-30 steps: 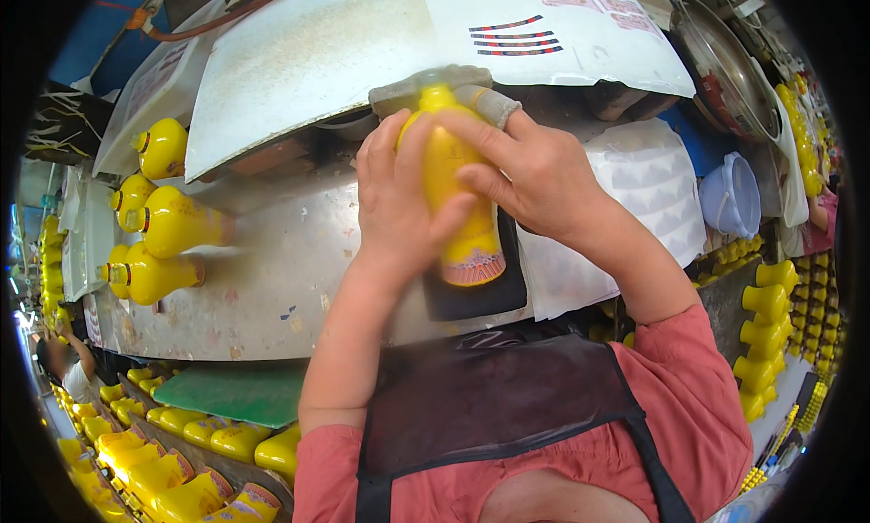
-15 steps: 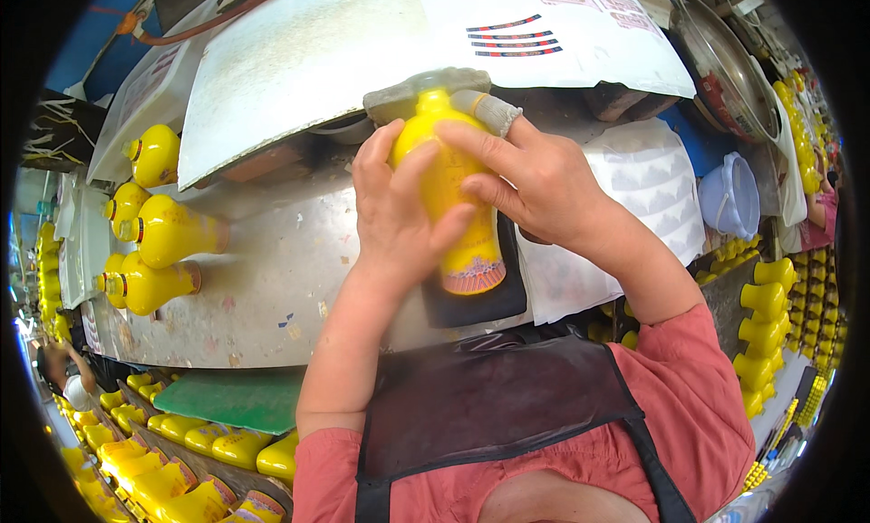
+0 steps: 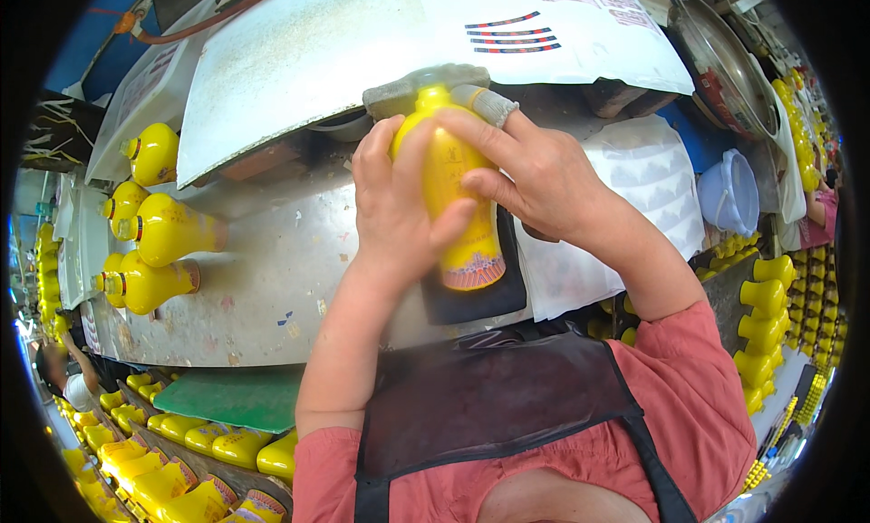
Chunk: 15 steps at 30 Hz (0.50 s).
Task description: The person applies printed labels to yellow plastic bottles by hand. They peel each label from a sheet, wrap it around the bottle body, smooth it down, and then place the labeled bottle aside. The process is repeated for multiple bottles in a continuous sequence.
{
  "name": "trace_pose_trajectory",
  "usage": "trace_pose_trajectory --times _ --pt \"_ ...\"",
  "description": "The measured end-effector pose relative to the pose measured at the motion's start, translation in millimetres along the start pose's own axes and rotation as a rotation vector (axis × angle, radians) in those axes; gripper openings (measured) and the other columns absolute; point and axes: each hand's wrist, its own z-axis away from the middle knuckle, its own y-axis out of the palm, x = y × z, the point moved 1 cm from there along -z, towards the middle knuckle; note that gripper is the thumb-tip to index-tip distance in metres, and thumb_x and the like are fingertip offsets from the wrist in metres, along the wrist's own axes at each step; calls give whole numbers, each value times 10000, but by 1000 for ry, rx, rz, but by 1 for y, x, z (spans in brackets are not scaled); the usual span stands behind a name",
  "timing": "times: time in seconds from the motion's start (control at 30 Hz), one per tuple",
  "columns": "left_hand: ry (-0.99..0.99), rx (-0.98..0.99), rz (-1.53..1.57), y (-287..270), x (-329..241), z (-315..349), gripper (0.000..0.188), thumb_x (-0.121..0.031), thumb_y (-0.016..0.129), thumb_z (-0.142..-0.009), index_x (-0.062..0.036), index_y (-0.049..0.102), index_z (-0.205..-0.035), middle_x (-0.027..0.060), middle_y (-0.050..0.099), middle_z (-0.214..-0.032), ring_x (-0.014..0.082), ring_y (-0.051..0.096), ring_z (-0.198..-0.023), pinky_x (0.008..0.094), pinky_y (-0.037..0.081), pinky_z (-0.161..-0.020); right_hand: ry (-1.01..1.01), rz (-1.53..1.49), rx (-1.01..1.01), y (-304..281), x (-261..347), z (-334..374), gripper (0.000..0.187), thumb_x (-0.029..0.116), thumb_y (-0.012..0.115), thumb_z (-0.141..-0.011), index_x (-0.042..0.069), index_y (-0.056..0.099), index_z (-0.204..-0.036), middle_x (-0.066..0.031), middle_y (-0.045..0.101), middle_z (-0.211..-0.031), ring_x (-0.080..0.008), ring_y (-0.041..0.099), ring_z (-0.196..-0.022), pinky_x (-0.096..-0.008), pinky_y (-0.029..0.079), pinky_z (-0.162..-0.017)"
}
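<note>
A glossy yellow bottle [image 3: 469,237] with a patterned pink-and-blue band at its base lies on a black pad [image 3: 453,311], neck pointing away from me. My left hand [image 3: 391,197] holds its left side, with blurred fingers lying over the shoulder and the thumb on the body. From the right, my right hand [image 3: 548,179] grips the shoulder, its forefinger across the front and the thumb lower down. A grey knitted finger sleeve [image 3: 491,107] covers one finger of that hand. Behind the bottle's neck sits a grey lump of cloth or stone [image 3: 388,97].
Several yellow bottles [image 3: 172,228] lie at the worktable's left end. Thin dark strips [image 3: 515,41] rest on the white board [image 3: 335,38] behind. To the right are a printed white sheet [image 3: 634,174] and a pale blue bucket [image 3: 728,197]. More bottles [image 3: 240,446] fill racks below left.
Both forefingers have shifted slightly upward on the bottle, leaving more of the markings on its front in sight. The bottle stays on the pad in both hands.
</note>
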Motion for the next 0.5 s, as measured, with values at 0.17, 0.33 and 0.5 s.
trace_pose_trajectory --times 0.17,0.33,0.5 --pt "-56 66 47 -6 -3 1 861 -426 761 -772 -95 415 -1487 217 371 -1456 439 370 -1346 538 338 -1137 238 -392 -101 0 -29 -9 341 307 636 -988 125 710 -1267 -135 697 -926 -261 682 -755 -376 566 -693" --pt "-118 94 88 -8 -9 0 901 -354 783 -750 -72 373 -1502 222 341 -1480 436 337 -1371 535 313 -1154 995 -1147 -190 -22 -69 -2 284 275 541 -1051 60 716 -1113 11 661 -790 -57 612 -671 -211 517 -615" --pt "-60 27 107 -4 -9 -2 954 -333 799 -756 -16 317 -1517 237 384 -1480 432 360 -1378 532 304 -1162 447 -1218 3 -35 -25 0 287 128 736 -926 50 664 -1193 -52 703 -1064 -125 685 -935 -277 569 -796"
